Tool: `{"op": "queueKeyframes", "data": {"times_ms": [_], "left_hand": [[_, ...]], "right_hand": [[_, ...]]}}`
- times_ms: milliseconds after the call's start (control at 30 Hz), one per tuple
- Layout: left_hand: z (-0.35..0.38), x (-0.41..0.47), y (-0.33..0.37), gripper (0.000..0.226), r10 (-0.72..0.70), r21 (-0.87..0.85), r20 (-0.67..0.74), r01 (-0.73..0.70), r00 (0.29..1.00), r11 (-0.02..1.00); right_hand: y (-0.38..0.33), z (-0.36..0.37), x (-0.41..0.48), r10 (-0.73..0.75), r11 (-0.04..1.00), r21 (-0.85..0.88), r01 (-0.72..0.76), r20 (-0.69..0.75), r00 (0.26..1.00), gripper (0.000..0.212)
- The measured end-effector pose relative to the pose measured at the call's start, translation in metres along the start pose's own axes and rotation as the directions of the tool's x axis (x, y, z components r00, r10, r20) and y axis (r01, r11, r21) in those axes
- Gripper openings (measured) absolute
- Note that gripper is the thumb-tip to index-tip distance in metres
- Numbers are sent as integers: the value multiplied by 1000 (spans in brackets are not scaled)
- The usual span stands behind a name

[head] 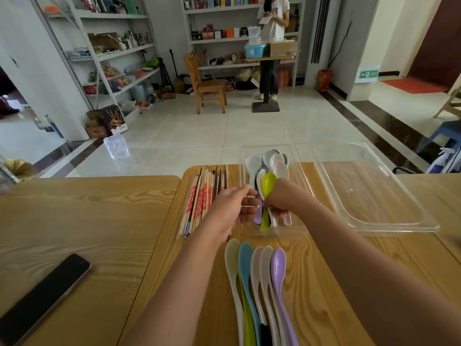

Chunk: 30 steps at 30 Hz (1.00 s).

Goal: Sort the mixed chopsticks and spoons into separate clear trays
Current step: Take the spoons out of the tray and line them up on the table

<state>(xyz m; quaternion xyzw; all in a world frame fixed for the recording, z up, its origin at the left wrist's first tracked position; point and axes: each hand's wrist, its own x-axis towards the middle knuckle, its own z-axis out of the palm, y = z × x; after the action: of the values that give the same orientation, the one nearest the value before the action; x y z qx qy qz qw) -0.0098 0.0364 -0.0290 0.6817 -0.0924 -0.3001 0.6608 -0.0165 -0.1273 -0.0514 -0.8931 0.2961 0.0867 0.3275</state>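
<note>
Pinching green spoon point(269, 182); right hand point(280, 199)

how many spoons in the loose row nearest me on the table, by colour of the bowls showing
white or off-white spoons: 3
blue spoon: 1
purple spoon: 1
total: 5
A lime green handle and a dark handle show beneath the row, with their bowls hidden, so they are not counted.

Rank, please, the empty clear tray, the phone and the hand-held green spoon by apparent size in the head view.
1. empty clear tray.
2. phone, though nearer the camera.
3. green spoon, partly hidden by the right hand.
</note>
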Motion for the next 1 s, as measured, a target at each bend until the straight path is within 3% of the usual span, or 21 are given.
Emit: {"op": "queueKeyframes", "data": {"times_ms": [133, 367, 633, 767, 1000], "left_hand": [[-1, -1, 1, 30, -3, -27, -3, 3, 1000, 1000], [-4, -16, 11, 29, 30, -37, -18, -30, 999, 999], [3, -74, -1, 27, 65, -145, 5, -63, 998, 987], [7, -117, -35, 27, 39, -214, 57, -26, 998, 977], [17, -148, -78, 27, -56, -144, 29, 60, 998, 988]], "right_hand": [[5, 0, 2, -10, 983, 183, 7, 13, 1000, 20], [-7, -12, -15, -79, 953, 291, 88, -40, 996, 20], [25, -21, -121, -138, 878, 445, 174, -114, 984, 22], [69, 10, -186, -102, 852, 510, 117, -58, 993, 23], [105, 51, -219, -7, 888, 459, 21, -32, 999, 22]]}}
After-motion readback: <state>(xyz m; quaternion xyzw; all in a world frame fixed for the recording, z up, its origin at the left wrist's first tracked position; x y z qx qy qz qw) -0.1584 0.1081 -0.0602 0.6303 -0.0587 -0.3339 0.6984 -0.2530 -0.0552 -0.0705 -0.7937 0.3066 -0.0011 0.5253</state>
